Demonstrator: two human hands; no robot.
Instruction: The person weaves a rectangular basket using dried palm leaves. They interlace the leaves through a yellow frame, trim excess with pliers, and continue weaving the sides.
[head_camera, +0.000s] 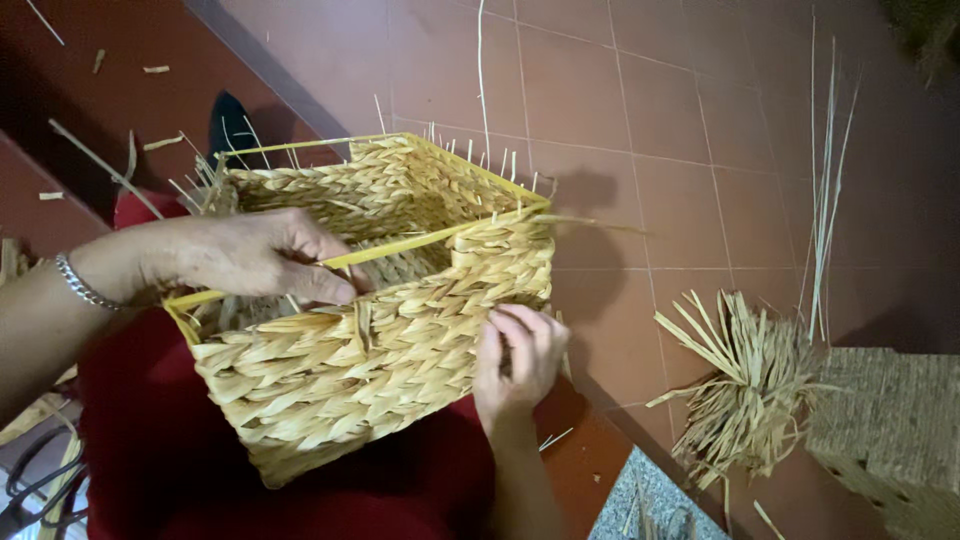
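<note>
Lap: a red garment fills the near foreground, and the woven basket rests on it, tilted, its open top turned up and away.
Right hand: the right hand presses against the basket's near right corner, fingers curled together and pinching a strand of the weave.
Left hand: the left hand lies over the basket's rim, fingers bent and closed around the yellow frame bar; a silver bracelet circles the wrist.
Basket: straw-coloured braided walls on a yellow rectangular frame, loose strand ends sticking up along the far edge.
Floor: reddish-brown tiles, strewn with straw scraps.
Right side: a bundle of cut straw lies beside another woven piece; long thin stalks stand above them.
</note>
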